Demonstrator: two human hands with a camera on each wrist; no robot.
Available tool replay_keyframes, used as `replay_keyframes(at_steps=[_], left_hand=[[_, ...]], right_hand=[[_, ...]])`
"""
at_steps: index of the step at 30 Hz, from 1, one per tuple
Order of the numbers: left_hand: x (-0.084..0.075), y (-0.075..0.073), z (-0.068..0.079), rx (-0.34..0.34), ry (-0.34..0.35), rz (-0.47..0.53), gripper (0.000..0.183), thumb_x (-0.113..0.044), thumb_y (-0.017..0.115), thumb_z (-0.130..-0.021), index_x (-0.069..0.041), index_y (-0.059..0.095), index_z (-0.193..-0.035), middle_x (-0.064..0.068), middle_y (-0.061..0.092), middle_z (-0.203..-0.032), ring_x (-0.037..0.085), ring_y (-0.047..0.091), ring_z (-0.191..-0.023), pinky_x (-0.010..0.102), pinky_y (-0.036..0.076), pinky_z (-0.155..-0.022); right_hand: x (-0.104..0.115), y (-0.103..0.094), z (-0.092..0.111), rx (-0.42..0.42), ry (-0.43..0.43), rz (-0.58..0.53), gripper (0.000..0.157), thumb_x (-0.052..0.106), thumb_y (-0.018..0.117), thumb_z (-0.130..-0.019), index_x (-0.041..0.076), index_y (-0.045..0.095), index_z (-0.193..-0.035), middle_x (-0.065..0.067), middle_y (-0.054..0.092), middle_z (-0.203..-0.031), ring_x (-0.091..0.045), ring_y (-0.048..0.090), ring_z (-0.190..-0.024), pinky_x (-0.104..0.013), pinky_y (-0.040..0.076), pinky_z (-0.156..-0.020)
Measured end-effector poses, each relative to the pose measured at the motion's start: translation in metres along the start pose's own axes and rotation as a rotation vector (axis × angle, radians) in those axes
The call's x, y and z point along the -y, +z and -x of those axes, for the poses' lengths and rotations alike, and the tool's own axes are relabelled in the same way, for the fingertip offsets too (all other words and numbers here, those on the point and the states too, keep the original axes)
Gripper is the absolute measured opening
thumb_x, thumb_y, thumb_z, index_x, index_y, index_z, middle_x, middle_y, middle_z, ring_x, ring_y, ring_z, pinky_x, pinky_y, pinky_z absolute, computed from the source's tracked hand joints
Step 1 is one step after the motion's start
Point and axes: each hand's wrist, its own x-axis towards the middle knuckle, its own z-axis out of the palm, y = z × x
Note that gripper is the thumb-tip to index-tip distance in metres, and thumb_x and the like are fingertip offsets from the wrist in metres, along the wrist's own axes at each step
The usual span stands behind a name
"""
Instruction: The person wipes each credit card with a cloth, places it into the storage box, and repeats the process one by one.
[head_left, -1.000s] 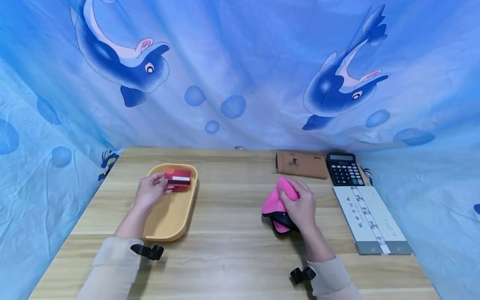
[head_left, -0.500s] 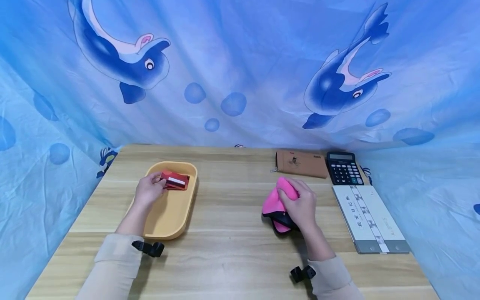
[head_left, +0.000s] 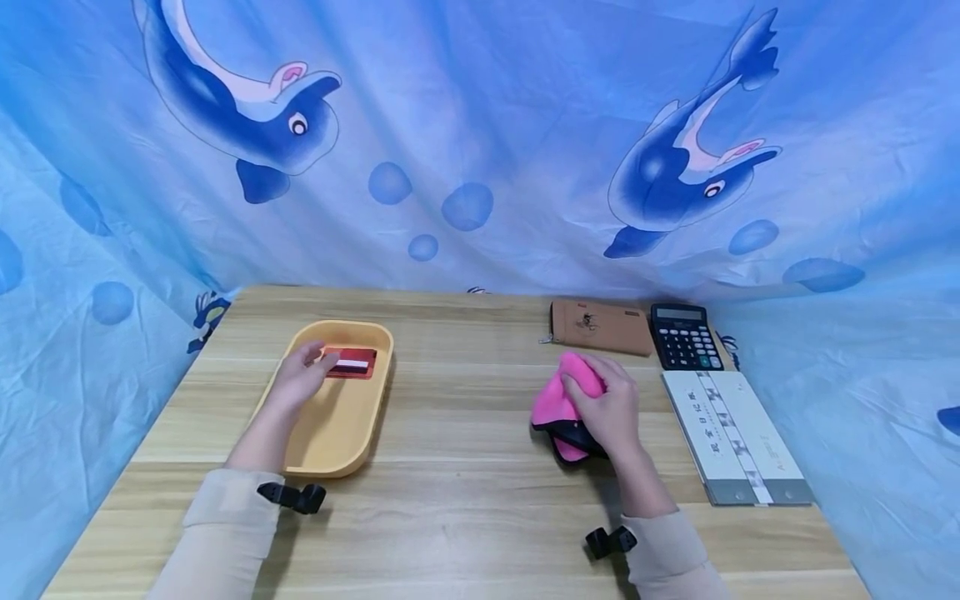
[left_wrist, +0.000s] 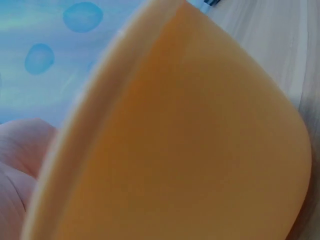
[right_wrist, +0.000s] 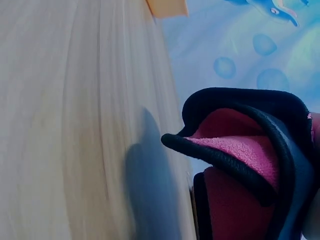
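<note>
My left hand [head_left: 297,381] hovers over the far left part of a yellow tray [head_left: 339,433], fingers spread apart and holding nothing. Just past its fingertips a red bank card [head_left: 358,365] with a dark stripe and white strip lies flat in the tray. The left wrist view is mostly the tray's outer wall [left_wrist: 195,140], hiding the card. To the right, my right hand [head_left: 615,412] grips a bunched pink cloth [head_left: 553,406] with black edging from above. In the right wrist view the cloth's folds [right_wrist: 235,215] show fuzzy pink between black borders.
A brown zip wallet [head_left: 602,328] lies at the back right, with a black calculator [head_left: 686,337] beside it. In front of the calculator is a white-and-grey account book [head_left: 735,437] with a paper band. A blue dolphin-print curtain [head_left: 465,125] hangs behind the wooden table [head_left: 450,500].
The red card has gone from my left hand's pinch to lying flat in the tray, and the fingers have opened. The right hand keeps its hold on the pink cloth.
</note>
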Motion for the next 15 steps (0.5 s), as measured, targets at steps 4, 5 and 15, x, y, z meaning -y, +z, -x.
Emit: replay_keyframes(at_steps=[4, 5, 15], left_hand=[[-0.008, 0.002, 0.006, 0.0, 0.084, 0.045, 0.061, -0.021, 0.051, -0.107, 0.007, 0.026, -0.155, 0.033, 0.032, -0.156, 0.047, 0.031, -0.144, 0.055, 0.031, -0.118], [-0.011, 0.003, 0.008, 0.001, 0.104, 0.055, 0.06, -0.019, 0.051, -0.107, 0.007, 0.027, -0.155, 0.032, 0.033, -0.155, 0.046, 0.033, -0.144, 0.055, 0.032, -0.117], [-0.034, 0.02, 0.028, -0.008, 0.264, -0.002, 0.052, -0.021, 0.056, -0.105, 0.004, 0.042, -0.149, 0.028, 0.047, -0.147, 0.043, 0.044, -0.137, 0.055, 0.038, -0.113]], right_hand=[[-0.01, -0.009, -0.005, 0.018, 0.059, 0.019, 0.041, 0.015, 0.084, -0.084, 0.002, 0.071, -0.121, -0.014, 0.065, -0.12, -0.031, 0.06, -0.111, -0.046, 0.053, -0.088], [-0.014, -0.012, -0.006, 0.019, 0.077, 0.035, 0.041, 0.015, 0.084, -0.084, 0.002, 0.071, -0.121, -0.014, 0.064, -0.121, -0.031, 0.058, -0.112, -0.046, 0.052, -0.089], [-0.041, -0.042, -0.008, 0.044, 0.155, 0.314, 0.045, 0.019, 0.081, -0.088, 0.003, 0.066, -0.127, -0.021, 0.063, -0.124, -0.038, 0.06, -0.104, -0.054, 0.054, -0.086]])
